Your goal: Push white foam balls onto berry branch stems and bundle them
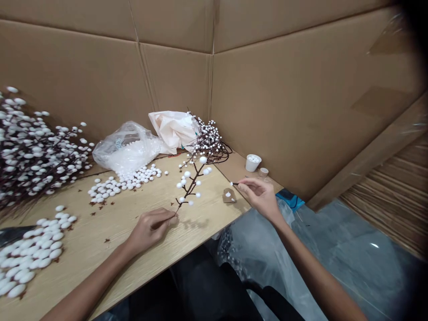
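My left hand is closed in a pinch on the lower stem of an artificial berry branch. The branch tilts up over the table, with dark brown twigs and several white berries. My right hand pinches a short, thin dark stick with a white tip; its exact kind is too small to make out. Just below that tip lies a small brown cardboard piece bearing white blobs that look like glue. The two hands are apart, one on each side of the cardboard piece.
Loose white berries lie at the left, and more spill from a clear plastic bag. Finished-looking berry branches stand far left; a smaller bunch is at the back. A white cup and tape roll sit by the cardboard wall.
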